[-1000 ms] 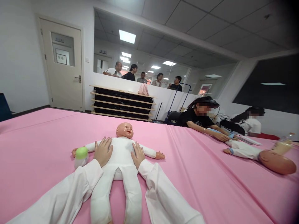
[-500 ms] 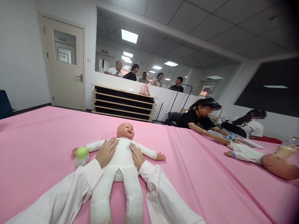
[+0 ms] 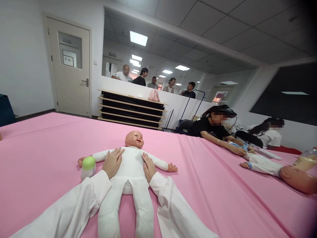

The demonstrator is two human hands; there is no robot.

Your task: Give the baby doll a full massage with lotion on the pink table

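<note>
A baby doll (image 3: 131,168) with a white cloth body lies on its back on the pink table cover (image 3: 198,198), its head away from me and its arms spread. My left hand (image 3: 113,163) rests flat on one side of its chest, fingers stretched toward the shoulder. On the other side of the chest lies my right hand (image 3: 149,166), also flat with its fingers extended. Neither hand grips anything. Beside my left wrist stands a small white bottle with a green cap (image 3: 88,168), close to the doll's hand.
At the right, a person in black (image 3: 215,127) handles a second doll (image 3: 267,165) on the same table. A bottle of yellowish liquid (image 3: 304,160) stands near that doll's head. Behind the table are stacked boards (image 3: 131,107), a cart (image 3: 190,109) and another seated person (image 3: 269,134).
Both hands have shifted slightly outward over the doll's chest, widening the gap between them. The camera view has moved a little; the doll lies as before.
</note>
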